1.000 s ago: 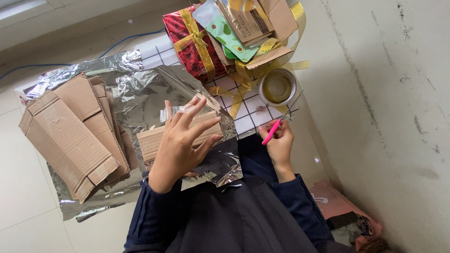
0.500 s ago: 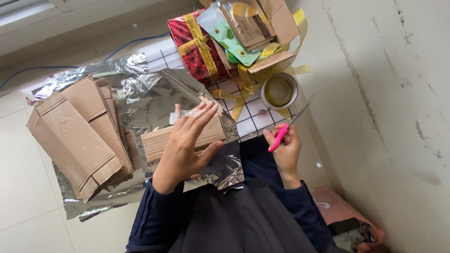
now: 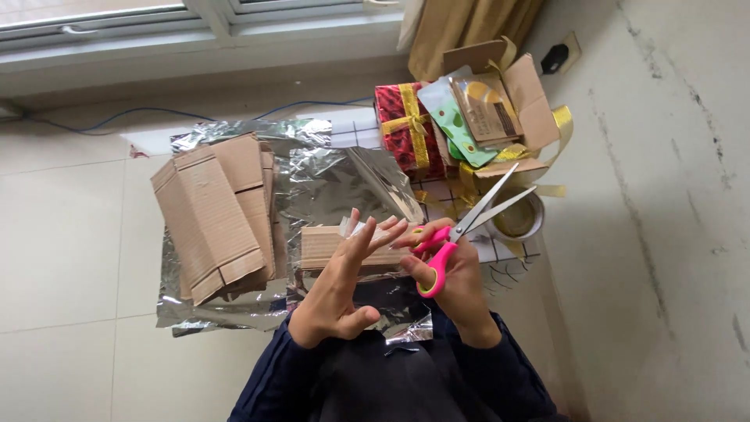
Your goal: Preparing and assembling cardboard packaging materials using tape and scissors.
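Here, on the pale tiled floor (image 3: 70,234), a stack of flattened brown corrugated cardboard pieces (image 3: 215,215) is lying on a crinkled sheet of silver foil (image 3: 328,184), while nearer the middle the left hand (image 3: 340,293) is hovering with fingers spread over a small brown cardboard box (image 3: 324,246), seemingly steadying it on the foil. Just to its right, the right hand (image 3: 453,285) is gripping pink-handled scissors (image 3: 461,234), fingers closed through the loops and blades parted, pointing up-right toward a roll of clear tape (image 3: 517,219), a red gift box with gold ribbon (image 3: 406,125) and an open cardboard box (image 3: 500,101) against the wall
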